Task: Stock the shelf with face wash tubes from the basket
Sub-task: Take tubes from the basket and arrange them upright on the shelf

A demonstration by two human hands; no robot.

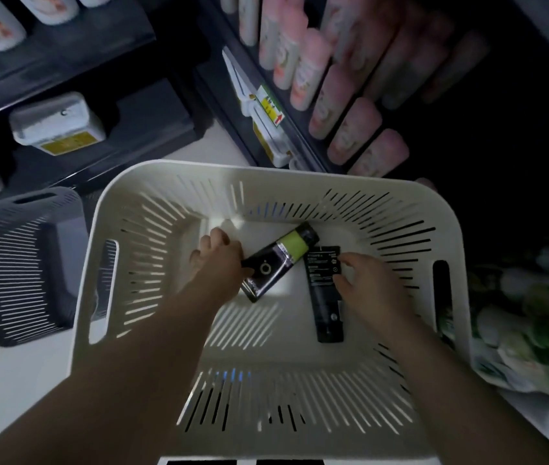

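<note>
Both forearms reach down over the near wall of the white basket (pixel 300 397), and the two face wash tubes lie flat on its floor, well apart from the shelf.

The right hand (pixel 370 283) is at the right edge of the black tube (pixel 325 297). Its fingers (pixel 347 260) curl onto the upper half and pinch the flat body from the side.

The left hand (pixel 219 260) sits at the lower end of the green-banded tube (pixel 279 260), thumb against it. Its other fingers curl towards the basket floor, and I cannot tell whether they actually grip.

These tubes look light and soft-walled, with a glossy skin that could slip. A firm pinch across the flat middle or near the stiffer cap end should hold best, while the thin crimped end will likely flex. The cap of the green-banded tube lies close over the top of the black one, so lifting either may nudge the other.

A grey basket (pixel 28 263) stands to the left. Beyond the basket, the shelf (pixel 266 122) carries rows of pink tubes (pixel 333 95).
</note>
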